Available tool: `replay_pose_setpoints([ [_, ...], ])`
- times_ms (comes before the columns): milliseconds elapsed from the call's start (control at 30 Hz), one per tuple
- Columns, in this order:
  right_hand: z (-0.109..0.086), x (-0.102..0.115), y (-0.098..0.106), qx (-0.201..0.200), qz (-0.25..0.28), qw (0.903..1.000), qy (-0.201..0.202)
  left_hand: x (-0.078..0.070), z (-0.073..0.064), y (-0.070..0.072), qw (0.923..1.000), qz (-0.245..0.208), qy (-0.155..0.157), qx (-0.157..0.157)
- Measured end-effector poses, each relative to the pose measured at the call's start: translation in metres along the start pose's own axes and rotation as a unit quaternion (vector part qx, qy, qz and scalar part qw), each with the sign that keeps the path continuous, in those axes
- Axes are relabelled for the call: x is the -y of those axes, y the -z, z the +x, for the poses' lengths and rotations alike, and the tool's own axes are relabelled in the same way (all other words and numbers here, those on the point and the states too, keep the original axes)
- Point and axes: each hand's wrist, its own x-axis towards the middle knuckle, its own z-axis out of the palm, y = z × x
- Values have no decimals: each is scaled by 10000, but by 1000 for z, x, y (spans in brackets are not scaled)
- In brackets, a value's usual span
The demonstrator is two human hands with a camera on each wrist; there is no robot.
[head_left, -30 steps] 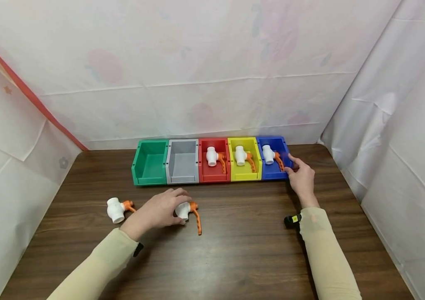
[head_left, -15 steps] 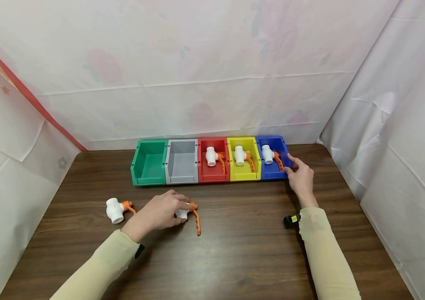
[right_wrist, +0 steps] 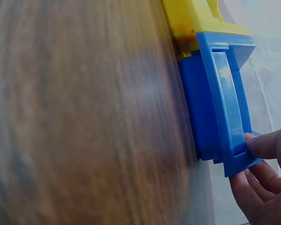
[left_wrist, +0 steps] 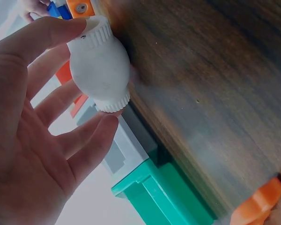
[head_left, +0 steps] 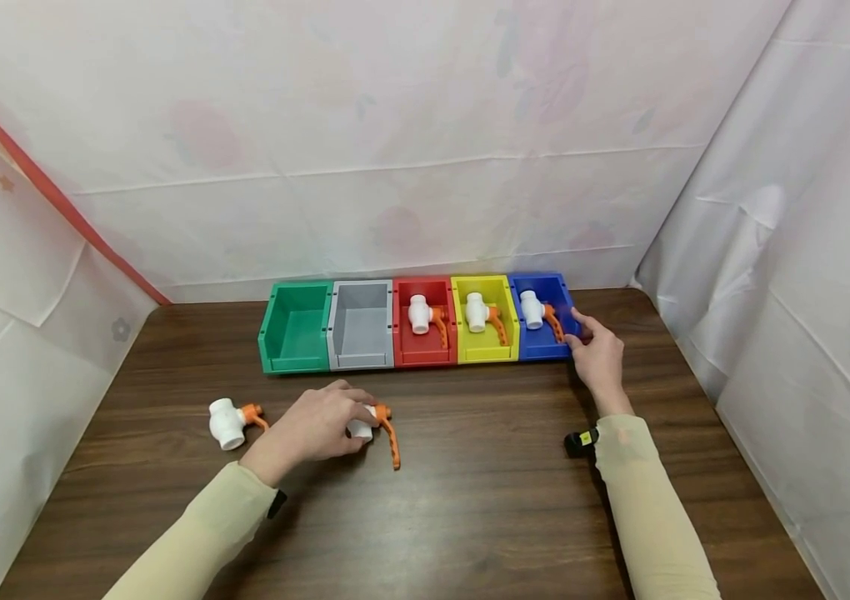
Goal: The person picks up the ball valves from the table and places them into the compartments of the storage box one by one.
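My left hand pinches a white ball valve with an orange lever at the middle of the table. Up close in the left wrist view, thumb and fingertips sit at opposite ends of the valve's white body. At the right end of the bin row, my right hand grips the outer side of the blue bin, thumb over its rim and fingers beneath. Inside that bin lies another ball valve. One more ball valve lies on the table beyond my left wrist.
Joined in a row with the blue bin are a green bin, a grey bin, a red bin and a yellow bin. Red and yellow hold one valve each; green and grey show bare floors. A white curtain hangs behind.
The left fingers have come down over the valve and tightened on its body, covering more of it. My right hand keeps its grip on the blue bin. The head view has shifted slightly.
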Motion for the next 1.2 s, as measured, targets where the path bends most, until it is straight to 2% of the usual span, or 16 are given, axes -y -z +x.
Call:
replay_pose_setpoints([
  [367, -1, -1, -2, 43, 11, 10000, -48, 5, -1, -2, 9993, 208, -194, -253],
  [600, 0, -3, -4, -112, -46, 9999, 91, 7, 0, 2, 9976, 334, -232, -566],
  [867, 0, -4, -3, -63, -16, 9999, 114, 12, 2, 3, 9961, 67, -324, -820],
  [1067, 0, -5, -3, -95, -40, 9999, 113, 14, 1, 9, 9960, -76, -146, -874],
  [1200, 0, -5, -3, -73, -38, 9999, 119, 17, 0, 14, 9943, -146, -86, -1052],
])
